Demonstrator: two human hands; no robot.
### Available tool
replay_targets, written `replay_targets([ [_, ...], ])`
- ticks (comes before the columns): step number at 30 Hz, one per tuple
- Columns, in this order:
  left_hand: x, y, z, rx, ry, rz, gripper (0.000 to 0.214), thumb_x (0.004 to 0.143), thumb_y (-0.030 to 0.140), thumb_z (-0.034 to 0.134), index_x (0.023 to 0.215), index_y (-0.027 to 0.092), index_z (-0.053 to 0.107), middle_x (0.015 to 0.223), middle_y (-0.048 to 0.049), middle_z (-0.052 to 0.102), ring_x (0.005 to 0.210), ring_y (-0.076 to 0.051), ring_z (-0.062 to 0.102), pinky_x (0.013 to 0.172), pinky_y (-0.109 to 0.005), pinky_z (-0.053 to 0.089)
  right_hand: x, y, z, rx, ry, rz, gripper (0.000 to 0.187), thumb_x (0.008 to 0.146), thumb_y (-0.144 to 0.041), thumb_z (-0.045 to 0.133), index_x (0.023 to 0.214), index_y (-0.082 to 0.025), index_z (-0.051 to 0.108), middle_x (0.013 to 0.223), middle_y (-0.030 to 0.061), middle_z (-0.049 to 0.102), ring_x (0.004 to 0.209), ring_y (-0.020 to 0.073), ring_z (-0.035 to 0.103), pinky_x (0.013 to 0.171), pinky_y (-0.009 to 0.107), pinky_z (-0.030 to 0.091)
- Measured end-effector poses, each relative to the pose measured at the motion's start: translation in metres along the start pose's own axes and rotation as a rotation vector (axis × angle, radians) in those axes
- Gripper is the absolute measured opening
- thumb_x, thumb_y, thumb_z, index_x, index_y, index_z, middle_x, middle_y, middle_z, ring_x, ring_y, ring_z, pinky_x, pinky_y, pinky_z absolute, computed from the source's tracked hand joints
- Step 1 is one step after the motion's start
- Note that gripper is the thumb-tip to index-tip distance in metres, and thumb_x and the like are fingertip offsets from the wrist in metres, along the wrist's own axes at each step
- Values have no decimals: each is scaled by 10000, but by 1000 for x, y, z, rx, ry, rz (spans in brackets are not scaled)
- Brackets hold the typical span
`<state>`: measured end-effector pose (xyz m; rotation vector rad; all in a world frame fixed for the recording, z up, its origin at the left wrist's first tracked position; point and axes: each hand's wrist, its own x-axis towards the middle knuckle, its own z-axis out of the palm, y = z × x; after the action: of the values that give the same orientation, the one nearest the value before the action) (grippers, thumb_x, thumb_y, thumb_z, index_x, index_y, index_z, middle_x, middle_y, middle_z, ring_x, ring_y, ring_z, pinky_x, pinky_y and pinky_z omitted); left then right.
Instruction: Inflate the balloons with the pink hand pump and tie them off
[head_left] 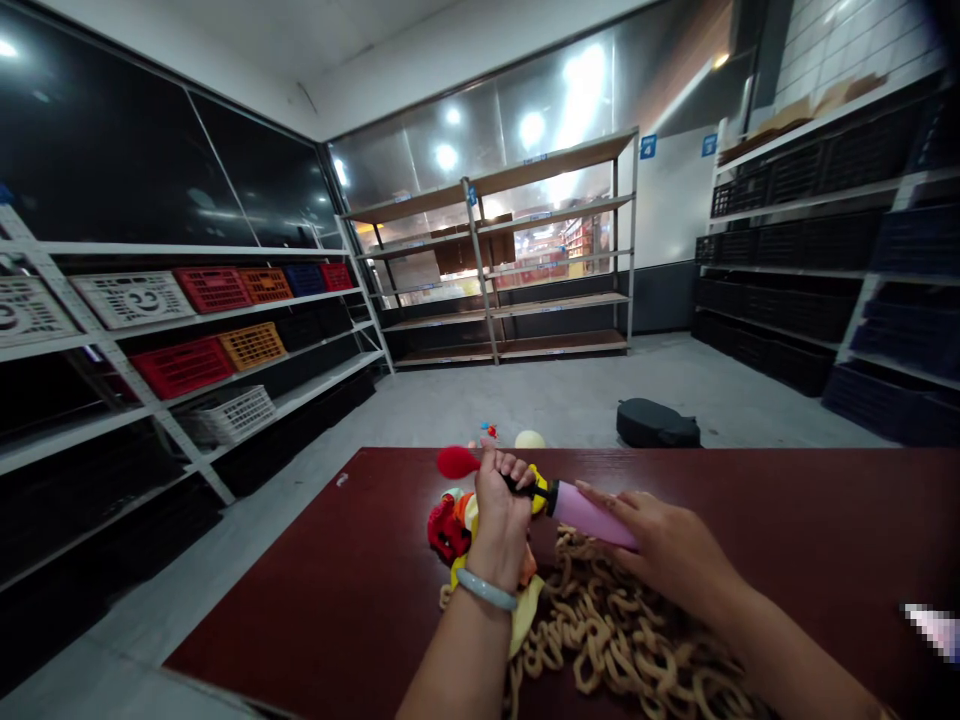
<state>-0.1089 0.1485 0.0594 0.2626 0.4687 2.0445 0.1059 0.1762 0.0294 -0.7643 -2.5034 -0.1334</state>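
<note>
A pink hand balloon pump [589,515] with a black end is held slantwise above the table. My left hand [501,500], with a pale bangle on its wrist, wraps round the pump's black end. Just past its fingers, a small red balloon [456,462] sticks out to the left; the hand hides where it joins. My right hand [649,530] is closed round the pink barrel. Below lies a heap of tan, ring-like curled pieces [600,640]. A soft-looking bundle in red, orange and yellow [450,528] is partly behind my left forearm.
The dark red table [300,600] spans the front. On the floor beyond are a pale round object [529,439] and a dark grey case [658,423]. Shelves with coloured crates [214,288] stand left, a metal rack [491,270] at the back, dark crates [780,250] right.
</note>
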Motion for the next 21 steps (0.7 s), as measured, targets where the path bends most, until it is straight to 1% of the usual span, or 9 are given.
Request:
replay_targets([
  [3,5,12,-2,-3,-4,39,447,827,468,589,562,177,379,442,70,275,345,-40,251,349,-182,212,-1,4,-4,32,-1,-12,659,832,-428,559,1430,-402,282,986,35,671,830,200,649,662,297,499],
  [6,9,29,-4,-16,10,72,451,844,449,574,555,177,359,437,71,270,340,-43,270,343,-175,201,-4,14,-7,81,-27,-21,635,837,-458,546,1421,-410,301,1050,33,671,859,203,655,689,310,511],
  [9,10,46,-5,-63,6,82,453,879,384,541,527,175,347,417,64,279,334,-47,287,335,-178,197,-7,27,-12,126,-56,-17,623,827,-436,560,1406,-416,332,1099,19,670,866,203,663,722,326,520],
  [12,9,57,-4,-106,16,96,478,892,357,522,492,175,332,400,56,287,326,-50,281,328,-186,203,-9,39,-20,194,-76,-18,619,810,-391,589,1391,-397,375,1136,8,667,922,206,659,752,316,517],
  [15,6,57,-2,-95,-4,102,503,869,394,551,485,176,312,397,59,278,326,-51,280,333,-192,208,-10,46,-29,245,-89,-27,607,798,-370,607,1374,-370,416,1144,10,669,963,205,651,770,303,512],
  [18,5,50,-1,-104,-44,93,498,860,394,567,500,176,301,401,64,276,329,-52,288,340,-193,213,-11,50,-33,241,-119,-15,604,794,-370,608,1371,-352,428,1062,13,698,874,190,670,719,284,513],
  [21,6,43,0,-130,-39,69,487,862,364,572,512,178,289,403,70,271,328,-50,290,340,-191,213,-12,50,-34,244,-116,-18,604,795,-366,609,1371,-348,428,1073,17,693,885,187,666,732,284,510],
])
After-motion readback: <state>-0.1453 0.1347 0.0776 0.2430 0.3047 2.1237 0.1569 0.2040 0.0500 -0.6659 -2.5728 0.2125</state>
